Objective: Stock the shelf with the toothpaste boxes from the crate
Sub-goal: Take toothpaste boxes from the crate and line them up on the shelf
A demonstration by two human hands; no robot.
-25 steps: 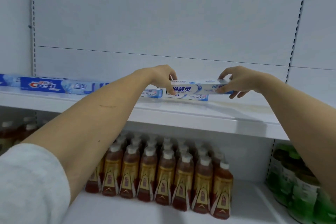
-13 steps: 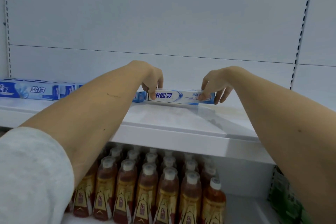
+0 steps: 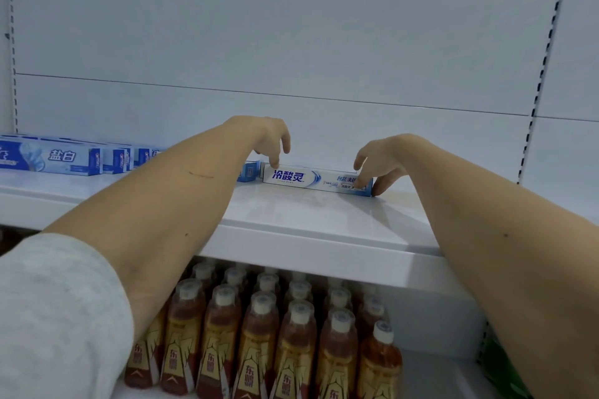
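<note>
Box [image 3: 316, 179] flat on shelf [image 3: 291, 220], just right of blue boxes [image 3: 64, 159].
Left hand [image 3: 270, 139] fingertip rests on its left end; right hand [image 3: 379, 160] pinches right end. Clumsy release could skew it.

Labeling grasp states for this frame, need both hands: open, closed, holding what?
Left hand: open, one fingertip touching the top left end of the long white-and-blue cardboard toothpaste box.
Right hand: pinching the box's right end.
</note>
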